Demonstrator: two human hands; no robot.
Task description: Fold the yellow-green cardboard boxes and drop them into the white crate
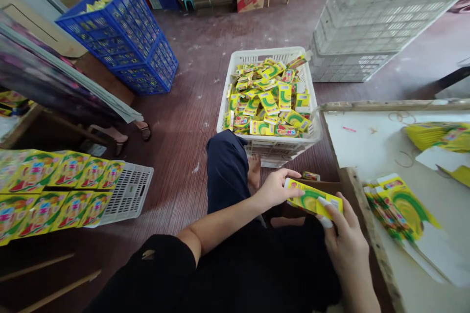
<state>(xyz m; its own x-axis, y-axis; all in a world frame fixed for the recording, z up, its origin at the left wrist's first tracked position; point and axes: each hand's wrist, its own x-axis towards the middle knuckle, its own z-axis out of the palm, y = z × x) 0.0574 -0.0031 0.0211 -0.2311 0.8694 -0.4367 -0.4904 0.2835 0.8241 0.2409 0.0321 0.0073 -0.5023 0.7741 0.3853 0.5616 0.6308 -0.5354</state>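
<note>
A small yellow-green box (310,197) is held between both hands above my lap. My left hand (277,188) grips its left end, thumb on the front face. Around the right end are the fingers of my right hand (340,227), with white coverings on some fingertips. Beyond my knee, a white basket (266,141) holds many similar small boxes (269,102). On the white table (367,144) at the right lie flat yellow-green cartons (407,205) with white flaps, and another yellow stack (444,137) behind them.
Blue crates (128,34) stand at the back left, and white crates (352,24) are stacked at the back right. Yellow packs (66,171) sit at the left beside a white upturned basket (128,193). Another person's feet (141,129) show near the left.
</note>
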